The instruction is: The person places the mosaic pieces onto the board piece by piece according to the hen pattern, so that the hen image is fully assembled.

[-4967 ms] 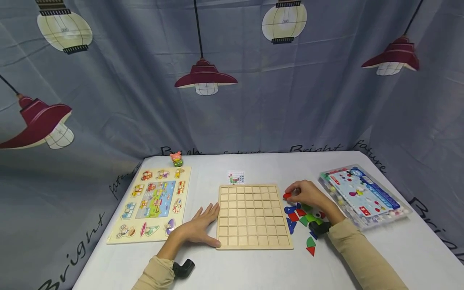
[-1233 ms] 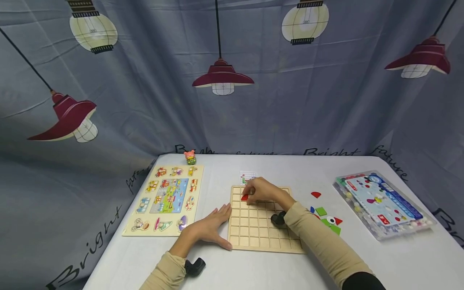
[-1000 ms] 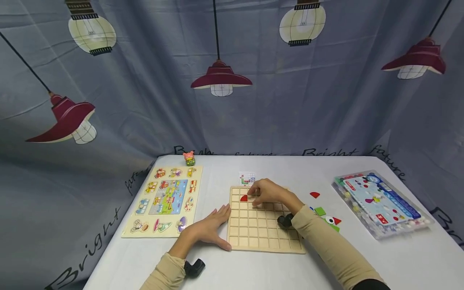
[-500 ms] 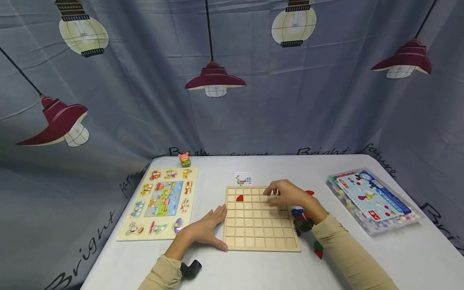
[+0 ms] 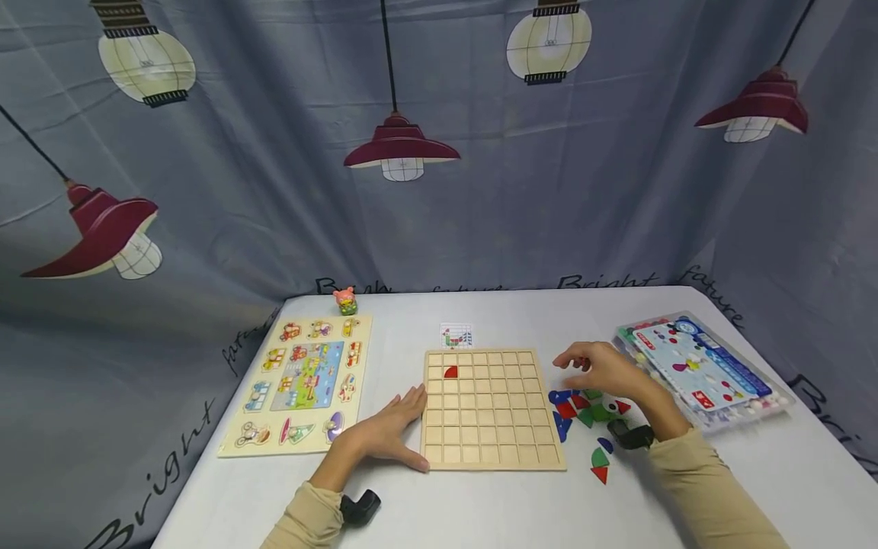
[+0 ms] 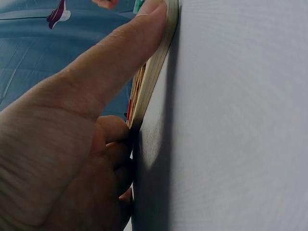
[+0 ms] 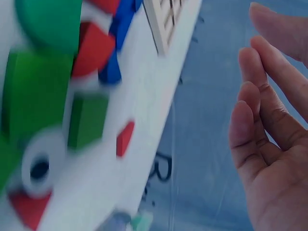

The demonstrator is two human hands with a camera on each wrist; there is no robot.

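A wooden grid board (image 5: 490,412) lies in the middle of the table, with one red quarter-round piece (image 5: 450,372) set in a cell near its far left corner. My left hand (image 5: 387,432) lies flat against the board's left edge (image 6: 154,72), fingers straight. Empty and with loosely spread fingers (image 7: 262,125), my right hand (image 5: 597,370) hovers over a pile of red, blue and green shape pieces (image 5: 583,412) right of the board. The same pieces (image 7: 53,101) fill the right wrist view.
A picture peg puzzle (image 5: 302,381) lies at the left, a small pink toy (image 5: 346,300) behind it. A pattern card (image 5: 456,336) sits beyond the board. A clear plastic box (image 5: 700,370) of small parts stands at the right. Printed curtains hang all round.
My right hand carried a red piece from the pile to the board, set it in a cell, and has moved back right over the pile. The left hand has stayed put.
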